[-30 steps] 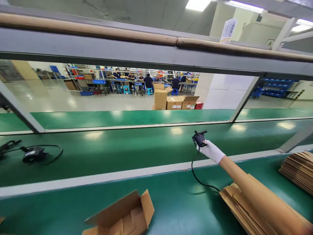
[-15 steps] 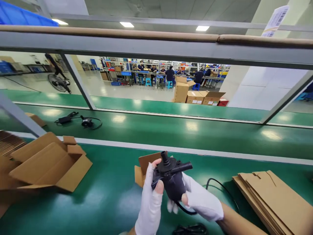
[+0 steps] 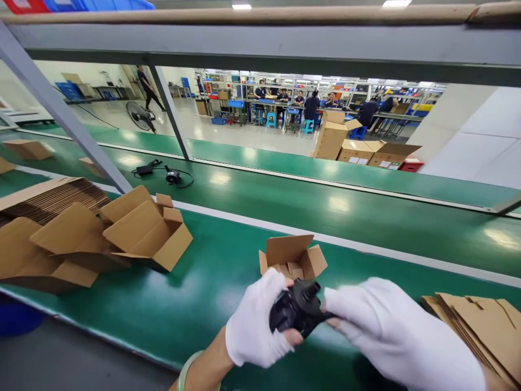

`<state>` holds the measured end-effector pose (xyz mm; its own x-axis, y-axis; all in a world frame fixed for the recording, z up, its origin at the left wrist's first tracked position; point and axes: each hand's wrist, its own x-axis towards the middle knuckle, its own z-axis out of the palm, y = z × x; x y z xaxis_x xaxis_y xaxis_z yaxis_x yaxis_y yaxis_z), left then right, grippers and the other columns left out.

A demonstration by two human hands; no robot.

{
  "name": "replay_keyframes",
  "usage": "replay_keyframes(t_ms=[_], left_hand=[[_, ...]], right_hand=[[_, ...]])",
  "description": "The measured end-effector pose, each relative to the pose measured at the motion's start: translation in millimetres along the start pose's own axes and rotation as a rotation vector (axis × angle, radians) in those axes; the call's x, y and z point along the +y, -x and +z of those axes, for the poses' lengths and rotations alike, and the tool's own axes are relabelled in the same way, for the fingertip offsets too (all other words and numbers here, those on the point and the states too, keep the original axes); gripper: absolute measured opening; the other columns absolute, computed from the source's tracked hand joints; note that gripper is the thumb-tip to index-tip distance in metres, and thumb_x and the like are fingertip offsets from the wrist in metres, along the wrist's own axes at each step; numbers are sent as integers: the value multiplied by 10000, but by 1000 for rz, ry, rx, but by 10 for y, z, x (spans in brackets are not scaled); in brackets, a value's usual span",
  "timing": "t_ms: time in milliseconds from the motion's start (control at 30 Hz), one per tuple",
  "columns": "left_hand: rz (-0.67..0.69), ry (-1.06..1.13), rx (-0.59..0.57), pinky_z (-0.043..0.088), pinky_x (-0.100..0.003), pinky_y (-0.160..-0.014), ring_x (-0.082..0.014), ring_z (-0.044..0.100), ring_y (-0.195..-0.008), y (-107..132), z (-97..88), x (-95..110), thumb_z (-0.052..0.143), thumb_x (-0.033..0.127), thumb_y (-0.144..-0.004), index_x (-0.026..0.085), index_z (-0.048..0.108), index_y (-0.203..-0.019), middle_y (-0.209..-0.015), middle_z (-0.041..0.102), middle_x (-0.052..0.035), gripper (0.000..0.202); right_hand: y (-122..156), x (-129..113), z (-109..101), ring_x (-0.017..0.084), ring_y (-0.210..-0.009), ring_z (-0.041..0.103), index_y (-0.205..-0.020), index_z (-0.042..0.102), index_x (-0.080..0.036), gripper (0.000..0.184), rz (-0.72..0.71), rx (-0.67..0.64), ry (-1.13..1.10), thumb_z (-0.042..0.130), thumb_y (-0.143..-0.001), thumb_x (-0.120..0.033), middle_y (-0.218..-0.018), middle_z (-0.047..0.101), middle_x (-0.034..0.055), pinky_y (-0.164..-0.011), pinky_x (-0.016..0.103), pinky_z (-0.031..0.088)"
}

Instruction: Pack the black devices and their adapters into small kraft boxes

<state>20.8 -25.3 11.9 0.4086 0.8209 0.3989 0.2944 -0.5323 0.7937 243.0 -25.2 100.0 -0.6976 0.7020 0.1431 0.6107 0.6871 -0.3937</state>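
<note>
A black pump point(image 3: 299, 307) with a short pipe stub is tilted in my left hand point(image 3: 260, 317), whose gloved fingers and bare thumb wrap around its body. Beside it, my right hand point(image 3: 374, 320) is closed in a pinch on a thin black cord point(image 3: 329, 316) at the pump's right side. Both hands wear white gloves with some fingertips bare. Just behind the pump stands a small open carton point(image 3: 287, 252) with cardboard folds inside.
Open cartons point(image 3: 150, 233) sit at the left beside a stack of flat cardboard point(image 3: 61, 198). More flattened cartons point(image 3: 484, 326) lie at the right. Across the white strip, a black device with a cord point(image 3: 173, 176) rests on the green surface. A metal frame point(image 3: 260, 41) crosses above; people work beyond.
My view has swung left and down. The pump has turned and tilted in my left hand. My right hand has shifted from the pump's body to the cord at its right side.
</note>
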Motion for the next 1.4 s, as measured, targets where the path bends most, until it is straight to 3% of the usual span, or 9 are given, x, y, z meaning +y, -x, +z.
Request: replay_keyframes(t_ms=[133,233,333,467,633,700,867,1067,1400], left_hand=[[64,131,-108,438,-350,-657,-205,505,-693,93,-17,-44,448,718,-702,186,519,-981,-821,479,-64,605],[-43,336,91,452,-334,-685,-212,525,-752,168,-46,-90,468,714,-712,191,502,-1000,-844,488,-56,599],[-132,429,297,464,-319,-765,-222,545,-863,198,25,-77,501,649,-755,204,494,-1025,-920,514,-54,521],[-155,363,380,469,-340,-807,-236,558,-912,149,136,-93,517,605,-775,199,468,-1096,-989,510,-75,520],[8,-23,444,342,-487,-1011,-338,414,-1203,62,96,-485,418,790,-681,179,287,-1349,-1276,391,-175,915],[-53,-130,466,282,-518,-1058,-342,313,-1298,38,110,-716,462,719,-731,195,176,-1409,-1382,325,-185,904],[-345,-25,263,278,-504,-1085,-303,296,-1336,-1,290,-1082,501,331,-819,175,132,-1421,-1432,314,-179,723],[-277,52,277,360,-499,-1030,-318,356,-1290,54,457,-1117,461,306,-801,157,141,-1420,-1402,327,-179,713],[-262,135,230,215,-489,-1122,-294,155,-1388,145,615,-1162,382,412,-864,168,76,-1438,-1507,149,-145,695]], right_hand=[[-413,225,192,169,-682,581,-834,695,-223,221,125,-158,-446,550,-838,-389,-764,659,1,-658,266,465],[-460,318,487,193,-670,582,-956,695,-181,436,221,-128,-762,508,-824,-553,-770,655,36,-650,302,493],[-395,264,646,204,-680,561,-1151,598,-186,544,156,-83,-822,453,-830,-601,-842,627,55,-650,316,482],[-343,193,563,200,-674,552,-1221,539,-236,498,242,-120,-649,612,-761,-411,-843,625,17,-606,283,466],[-364,274,296,188,-672,567,-1336,441,-317,510,279,-36,-246,519,-832,-345,-906,654,3,-642,300,470],[-444,320,240,204,-676,583,-1358,412,-294,517,268,-53,-55,479,-848,-339,-906,659,27,-642,319,469],[-829,349,359,281,-716,630,-1345,414,-141,489,242,-321,422,446,-877,-279,-848,666,123,-602,351,453],[-1244,163,557,311,-736,657,-1066,587,-102,276,282,-698,480,551,-796,-142,-829,669,137,-600,356,479],[-1339,89,608,320,-780,661,-1003,655,-93,219,287,-854,488,547,-821,-151,-858,681,156,-649,377,503]])
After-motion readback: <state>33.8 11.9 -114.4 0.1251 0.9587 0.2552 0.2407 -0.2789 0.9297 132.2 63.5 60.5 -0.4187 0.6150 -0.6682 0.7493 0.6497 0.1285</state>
